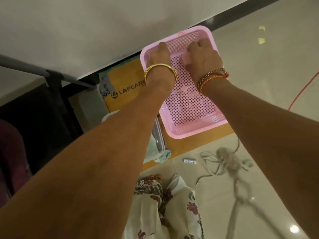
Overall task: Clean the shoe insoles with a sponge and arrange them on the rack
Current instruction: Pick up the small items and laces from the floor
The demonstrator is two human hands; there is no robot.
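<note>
1. Glossy tile floor (pixel 259 94) is seen below, with a cardboard box (pixel 124 87) under the pink basket (pixel 198 130).
2. Tangled cord (pixel 226 161) is left nearby.
3. Basket's far end is reached into by left hand (pixel 159 56) and right hand (pixel 203 56) (grips can't be told; something pale pink sits under the right).

I see a pink basket (pixel 183 100) with a dotted mesh of small holes, resting on an orange-brown cardboard box (pixel 124 80) printed with dark lettering. A gold bangle (pixel 160 70) circles one wrist; brown and orange braided threads (pixel 213 77) wrap the other. My view also takes in cream cloth (pixel 165 209) with maroon flowers and green leaves, a glossy beige floor (pixel 267 69), an orange cord (pixel 303 90) and a grey cable (pixel 229 163).
</note>
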